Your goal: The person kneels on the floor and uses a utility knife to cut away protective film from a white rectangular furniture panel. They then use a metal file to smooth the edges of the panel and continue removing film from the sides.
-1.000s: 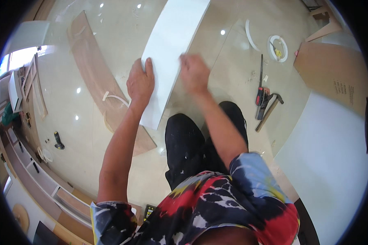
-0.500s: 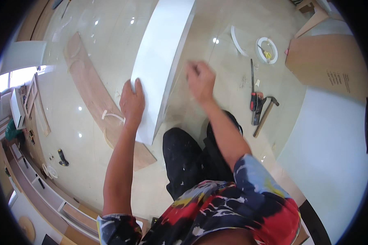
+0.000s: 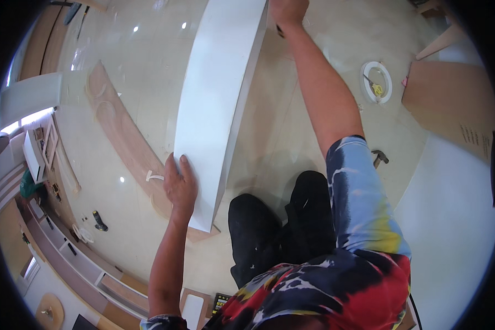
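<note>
A long white panel (image 3: 212, 104) stretches away from me, its narrow right side edge facing the floor on that side. My left hand (image 3: 180, 187) grips the near part of its left edge, thumb on the white face. At the top of the picture, my right hand (image 3: 289, 10) is closed beside the far right edge of the panel. The picture's border cuts this hand off, and anything inside its fingers is hidden. Partly under the panel, a long brown wooden board (image 3: 121, 124) lies on the floor, with a pale curled strip (image 3: 154, 176) on it.
To the right lie a white roll of edging (image 3: 387, 82) with yellow scissors (image 3: 376, 89) and a hammer (image 3: 380, 158), half hidden by my arm. A cardboard box (image 3: 445, 104) stands beyond. At left are a cordless tool (image 3: 99, 221), cabinet parts (image 3: 85, 261) and another person (image 3: 30, 184).
My right hand has moved forward along the panel to its far part. My left hand keeps its hold on the left edge. The view has shifted, and my right arm now covers the saw-like tool.
</note>
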`<state>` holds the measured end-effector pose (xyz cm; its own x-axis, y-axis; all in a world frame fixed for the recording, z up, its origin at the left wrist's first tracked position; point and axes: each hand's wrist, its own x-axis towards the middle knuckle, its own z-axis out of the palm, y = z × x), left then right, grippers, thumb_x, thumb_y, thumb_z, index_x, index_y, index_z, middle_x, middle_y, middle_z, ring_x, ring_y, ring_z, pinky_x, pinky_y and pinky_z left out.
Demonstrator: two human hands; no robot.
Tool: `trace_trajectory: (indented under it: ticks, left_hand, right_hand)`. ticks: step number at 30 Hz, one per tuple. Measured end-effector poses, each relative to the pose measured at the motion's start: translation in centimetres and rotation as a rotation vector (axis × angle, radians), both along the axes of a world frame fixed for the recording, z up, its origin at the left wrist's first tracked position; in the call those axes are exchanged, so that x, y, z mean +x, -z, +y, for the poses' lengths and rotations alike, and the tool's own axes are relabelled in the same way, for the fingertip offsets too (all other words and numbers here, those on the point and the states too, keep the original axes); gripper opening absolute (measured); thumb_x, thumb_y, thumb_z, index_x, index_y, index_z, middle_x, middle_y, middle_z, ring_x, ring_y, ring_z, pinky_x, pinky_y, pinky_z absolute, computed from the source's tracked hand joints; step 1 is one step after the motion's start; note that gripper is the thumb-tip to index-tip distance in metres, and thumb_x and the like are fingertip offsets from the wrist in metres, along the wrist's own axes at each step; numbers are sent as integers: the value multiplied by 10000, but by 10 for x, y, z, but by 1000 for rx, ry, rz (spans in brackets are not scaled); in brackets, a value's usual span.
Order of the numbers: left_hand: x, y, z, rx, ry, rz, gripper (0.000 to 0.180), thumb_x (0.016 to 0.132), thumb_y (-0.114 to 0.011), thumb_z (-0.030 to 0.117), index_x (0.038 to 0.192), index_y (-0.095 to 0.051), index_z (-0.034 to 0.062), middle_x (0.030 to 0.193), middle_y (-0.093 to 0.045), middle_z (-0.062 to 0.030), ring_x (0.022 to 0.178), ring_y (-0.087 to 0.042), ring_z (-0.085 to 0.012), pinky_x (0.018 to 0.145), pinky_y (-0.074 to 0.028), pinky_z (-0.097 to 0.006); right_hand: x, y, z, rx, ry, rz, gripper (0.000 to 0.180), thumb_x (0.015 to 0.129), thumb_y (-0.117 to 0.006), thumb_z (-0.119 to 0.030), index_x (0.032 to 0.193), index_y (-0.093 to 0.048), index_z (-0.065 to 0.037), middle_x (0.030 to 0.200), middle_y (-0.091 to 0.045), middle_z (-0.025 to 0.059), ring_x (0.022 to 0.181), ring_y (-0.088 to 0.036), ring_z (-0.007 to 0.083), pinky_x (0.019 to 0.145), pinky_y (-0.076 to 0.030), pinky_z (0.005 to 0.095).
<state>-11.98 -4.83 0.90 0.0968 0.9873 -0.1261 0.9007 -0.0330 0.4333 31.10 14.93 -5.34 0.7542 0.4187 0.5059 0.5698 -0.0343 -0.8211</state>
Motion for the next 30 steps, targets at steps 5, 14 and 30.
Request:
trace_trajectory:
  ticks: [5, 14, 30]
  left_hand:
    - [16, -6, 2, -25, 51, -17, 412, 1046, -459, 337, 1222, -585, -14, 1089, -652, -253, 1003, -631, -426, 847, -494, -461]
    - [19, -13, 2, 1, 12, 21, 442, 1052, -429, 367, 1201, -580, -21, 1022, -661, -243, 949, -632, -423, 822, -487, -471]
    - [11, -3, 0, -18, -16, -34, 403, 1045, -455, 335, 1220, -589, -2, 1061, -659, -233, 982, -636, -406, 852, -485, -462]
  right_hand:
    - [13, -5, -11, -145, -32, -144, 140, 861, -651, -128, 832, -688, 4, 834, -685, 198, 789, -658, 376, 733, -519, 447]
    - [-189, -13, -179, -325, -274, 25, 120, 880, -670, -169, 954, -725, -92, 894, -680, 114, 816, -665, 318, 711, -545, 409]
    - [-32, -10, -34, -244, -87, -120, 153, 892, -612, -130, 833, -664, 1, 864, -663, 216, 834, -646, 392, 763, -518, 475]
